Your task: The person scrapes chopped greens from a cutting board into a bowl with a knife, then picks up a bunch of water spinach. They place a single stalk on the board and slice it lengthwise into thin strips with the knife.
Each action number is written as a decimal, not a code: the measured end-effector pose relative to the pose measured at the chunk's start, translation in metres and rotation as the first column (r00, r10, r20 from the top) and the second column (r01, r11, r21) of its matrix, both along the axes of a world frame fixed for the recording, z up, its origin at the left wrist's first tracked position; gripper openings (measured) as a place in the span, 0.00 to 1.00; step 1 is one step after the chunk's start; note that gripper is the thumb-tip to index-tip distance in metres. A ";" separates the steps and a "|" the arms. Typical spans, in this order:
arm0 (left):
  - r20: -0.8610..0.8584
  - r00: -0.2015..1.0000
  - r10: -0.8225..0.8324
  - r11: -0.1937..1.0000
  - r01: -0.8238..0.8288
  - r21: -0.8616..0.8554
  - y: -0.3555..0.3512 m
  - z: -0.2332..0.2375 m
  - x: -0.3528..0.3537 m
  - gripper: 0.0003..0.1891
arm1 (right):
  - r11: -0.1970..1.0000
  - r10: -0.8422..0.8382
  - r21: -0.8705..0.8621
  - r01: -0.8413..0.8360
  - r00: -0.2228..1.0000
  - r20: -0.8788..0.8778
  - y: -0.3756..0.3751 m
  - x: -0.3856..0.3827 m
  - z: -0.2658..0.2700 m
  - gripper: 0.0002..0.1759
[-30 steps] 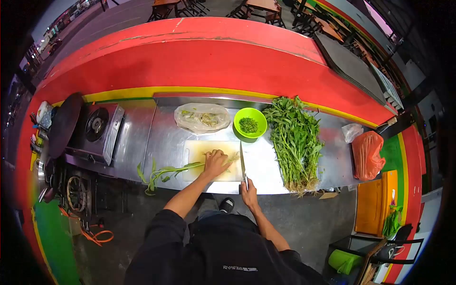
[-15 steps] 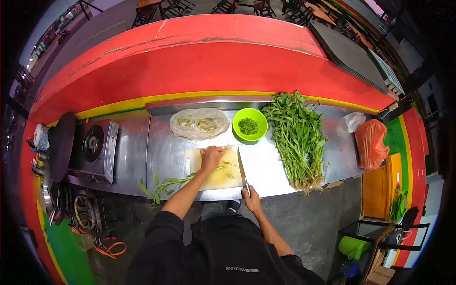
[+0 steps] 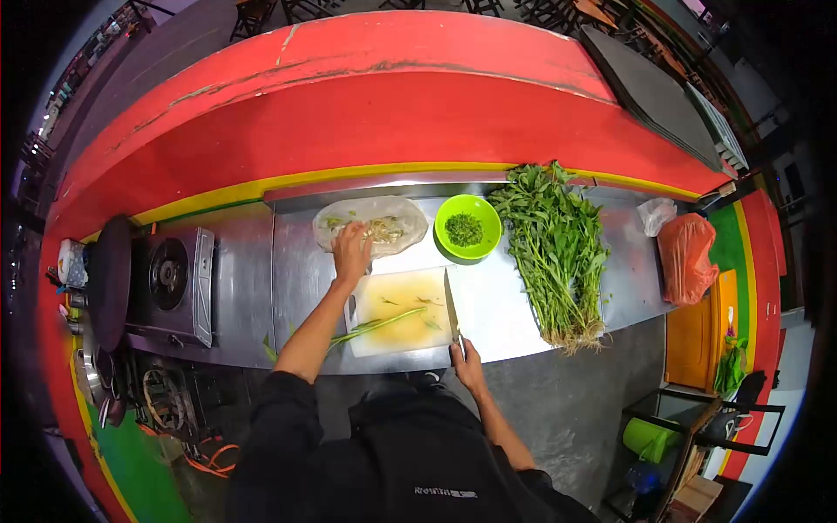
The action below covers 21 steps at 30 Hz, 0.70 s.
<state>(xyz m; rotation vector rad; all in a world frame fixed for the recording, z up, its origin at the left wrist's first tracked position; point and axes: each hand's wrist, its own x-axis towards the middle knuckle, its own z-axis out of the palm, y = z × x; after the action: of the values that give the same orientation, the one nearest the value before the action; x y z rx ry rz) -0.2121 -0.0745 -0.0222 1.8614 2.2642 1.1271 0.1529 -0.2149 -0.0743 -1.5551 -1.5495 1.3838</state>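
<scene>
My left hand (image 3: 351, 250) is at the front edge of a clear plastic bag (image 3: 397, 225) with plant scraps inside; its fingers point into the bag, and whether they hold anything is hidden. My right hand (image 3: 466, 359) grips a knife (image 3: 452, 301), its blade pointing away from me along the right edge of the cutting board (image 3: 392, 288). A green stem (image 3: 375, 326) lies across the board, with small leaf bits near it. Behind the board's right side stands a green bowl (image 3: 442, 242) of chopped greens (image 3: 464, 229).
A large bunch of leafy greens (image 3: 558, 253) with roots lies right of the bowl. Farther right are an orange plastic bag (image 3: 686, 261) and a small clear bag (image 3: 654, 216). A gas stove (image 3: 170, 275) stands at the left. A red wall (image 3: 375, 122) rises behind the counter.
My left hand has moved from the cutting board forward and left to the clear plastic bag. The knife stays in my right hand near the board's right edge. The view has shifted slightly.
</scene>
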 end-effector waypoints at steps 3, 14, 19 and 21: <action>0.133 0.956 -0.263 0.952 0.279 -0.126 -0.038 -0.011 0.030 0.14 | 1.000 -0.004 0.007 0.004 1.000 -0.007 0.000 0.001 -0.009 0.19; 0.039 0.961 -0.274 0.942 0.276 -0.189 -0.129 -0.048 0.112 0.09 | 0.984 0.179 -0.036 -0.176 0.980 0.084 -0.002 0.017 0.015 0.24; 0.081 0.946 -0.313 0.930 0.323 -0.174 -0.122 -0.029 0.117 0.10 | 0.975 0.221 0.004 -0.222 0.973 0.062 -0.003 0.025 0.029 0.23; 0.092 0.934 -0.344 0.920 0.355 -0.164 -0.112 -0.019 0.124 0.13 | 0.983 0.183 0.016 -0.183 0.983 0.007 -0.005 0.029 0.025 0.23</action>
<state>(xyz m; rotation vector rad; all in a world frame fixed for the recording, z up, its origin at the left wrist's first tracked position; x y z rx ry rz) -0.0881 -0.1863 -0.0414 2.0172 1.8269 0.8821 0.1816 -0.2195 -0.0492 -1.4370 -1.7396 1.4610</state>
